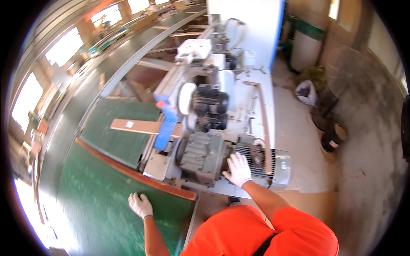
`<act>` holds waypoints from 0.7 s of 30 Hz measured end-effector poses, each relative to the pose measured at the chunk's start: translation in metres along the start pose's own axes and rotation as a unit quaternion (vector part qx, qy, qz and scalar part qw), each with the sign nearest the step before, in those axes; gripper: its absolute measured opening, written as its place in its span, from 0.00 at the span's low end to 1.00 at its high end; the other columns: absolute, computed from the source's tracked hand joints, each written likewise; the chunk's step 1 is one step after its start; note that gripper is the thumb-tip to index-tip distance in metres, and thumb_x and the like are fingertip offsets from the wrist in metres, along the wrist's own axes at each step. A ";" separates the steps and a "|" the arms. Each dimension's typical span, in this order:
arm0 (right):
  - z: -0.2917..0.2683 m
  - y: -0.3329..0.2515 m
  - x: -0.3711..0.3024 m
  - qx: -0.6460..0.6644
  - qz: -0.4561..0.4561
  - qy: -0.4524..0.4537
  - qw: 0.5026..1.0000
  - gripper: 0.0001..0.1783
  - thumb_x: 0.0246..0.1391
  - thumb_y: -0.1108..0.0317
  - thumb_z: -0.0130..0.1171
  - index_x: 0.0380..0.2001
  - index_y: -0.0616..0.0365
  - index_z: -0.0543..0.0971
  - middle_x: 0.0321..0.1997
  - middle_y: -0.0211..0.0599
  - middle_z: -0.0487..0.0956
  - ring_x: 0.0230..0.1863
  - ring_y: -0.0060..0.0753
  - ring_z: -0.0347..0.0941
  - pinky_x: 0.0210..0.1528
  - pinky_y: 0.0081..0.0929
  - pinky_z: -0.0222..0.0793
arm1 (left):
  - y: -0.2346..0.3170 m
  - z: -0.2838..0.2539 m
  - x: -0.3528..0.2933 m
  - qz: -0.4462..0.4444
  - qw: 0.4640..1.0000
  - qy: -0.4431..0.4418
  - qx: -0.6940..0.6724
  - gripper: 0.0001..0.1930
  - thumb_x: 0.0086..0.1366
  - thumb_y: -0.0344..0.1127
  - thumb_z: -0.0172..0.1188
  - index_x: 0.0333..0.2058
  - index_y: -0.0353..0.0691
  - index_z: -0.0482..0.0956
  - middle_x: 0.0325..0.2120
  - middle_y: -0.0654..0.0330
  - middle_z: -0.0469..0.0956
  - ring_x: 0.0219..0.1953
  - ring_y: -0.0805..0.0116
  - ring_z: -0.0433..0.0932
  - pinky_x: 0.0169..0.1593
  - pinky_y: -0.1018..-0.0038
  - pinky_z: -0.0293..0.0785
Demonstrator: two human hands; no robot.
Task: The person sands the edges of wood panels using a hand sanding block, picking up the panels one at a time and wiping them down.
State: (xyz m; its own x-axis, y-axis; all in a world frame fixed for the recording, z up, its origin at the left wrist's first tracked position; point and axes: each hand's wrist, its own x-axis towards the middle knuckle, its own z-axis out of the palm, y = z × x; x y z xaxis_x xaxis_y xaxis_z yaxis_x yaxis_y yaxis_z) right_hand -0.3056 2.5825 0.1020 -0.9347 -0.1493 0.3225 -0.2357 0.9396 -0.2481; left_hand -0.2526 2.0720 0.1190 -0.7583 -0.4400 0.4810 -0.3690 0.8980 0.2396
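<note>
My left hand (141,205), in a white glove, is over the green surface (102,200) with nothing in it. Its fingers are slightly bent and apart. My right hand (238,170), also gloved in white, has its fingers stretched out between a grey gearbox (203,155) and a finned electric motor (279,168). Whether it touches either one I cannot tell. Ahead of my left hand, a flat wooden strip (136,126) lies across the machine, its right part passing under a blue guard (167,128).
A reddish wooden rail (132,172) edges the green surface. Wrenches (253,105) lie on the white machine bed, beside a long narrow wooden bar (262,123) reaching over the motor. On the floor at right are a dark cylindrical container (334,137) and a white sack (306,92).
</note>
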 end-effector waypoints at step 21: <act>0.003 -0.001 0.004 -0.038 -0.003 0.007 0.999 0.43 0.50 0.46 0.70 0.63 0.63 0.73 0.72 0.51 0.66 0.77 0.59 0.54 0.78 0.59 0.47 | 0.137 0.029 0.116 0.448 0.855 -0.263 -0.013 0.43 0.55 0.58 0.73 0.63 0.40 0.70 0.65 0.46 0.68 0.69 0.43 0.64 0.73 0.48 0.58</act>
State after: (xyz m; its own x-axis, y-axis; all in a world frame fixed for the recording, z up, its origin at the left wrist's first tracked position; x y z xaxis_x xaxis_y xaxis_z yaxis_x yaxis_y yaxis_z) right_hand -0.3094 2.5798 0.1009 -0.9298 -0.1508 0.3356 -0.2195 0.9594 -0.1772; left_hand -0.4066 2.1437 0.1836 -0.8696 0.4924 0.0378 0.4926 0.8702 -0.0035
